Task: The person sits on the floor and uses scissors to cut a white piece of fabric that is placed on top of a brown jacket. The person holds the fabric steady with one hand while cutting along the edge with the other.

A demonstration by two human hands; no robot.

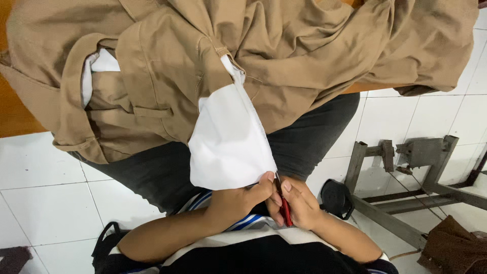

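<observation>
A pair of tan trousers (284, 45) lies bunched over my lap and the wooden table edge, with a white pocket lining (228, 142) pulled out and hanging toward me. My left hand (241, 198) pinches the lower corner of the white lining. My right hand (299, 205) is closed around a small red-handled thread snipper (285, 208), its tip touching the lining's corner beside my left thumb.
A grey metal treadle frame (401, 172) stands on the white tiled floor at the right, with a black round pedal part (335, 198) near my right wrist. Brown cloth (454, 246) lies at the bottom right. An orange-brown wooden table (15, 114) is at the left.
</observation>
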